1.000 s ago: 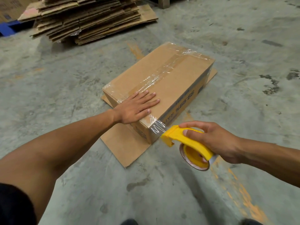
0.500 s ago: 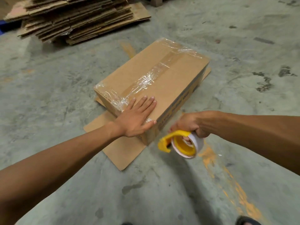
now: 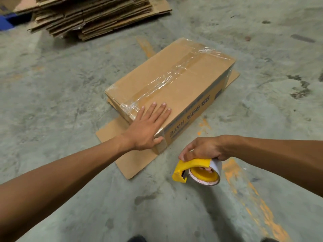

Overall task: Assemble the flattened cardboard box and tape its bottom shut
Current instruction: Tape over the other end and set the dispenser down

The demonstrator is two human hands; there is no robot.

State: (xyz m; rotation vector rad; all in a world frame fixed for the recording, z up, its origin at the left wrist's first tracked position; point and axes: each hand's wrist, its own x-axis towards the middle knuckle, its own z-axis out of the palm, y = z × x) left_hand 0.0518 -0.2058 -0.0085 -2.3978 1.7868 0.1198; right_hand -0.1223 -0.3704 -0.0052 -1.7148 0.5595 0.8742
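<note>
I have a single view, worn on the person's head, looking forward and steeply down at the concrete floor (image 3: 52, 84). Both forearms enter from the bottom corners, so the camera sits just behind and above them, close to the hands. The left hand (image 3: 148, 130) lies near the centre of the frame, the right hand (image 3: 204, 148) below and to its right. Beyond the hands the wide lens reaches a stack of flat cardboard (image 3: 97, 16) at the top edge. Straight lines bow toward the edges. No second view shares this scene.
</note>
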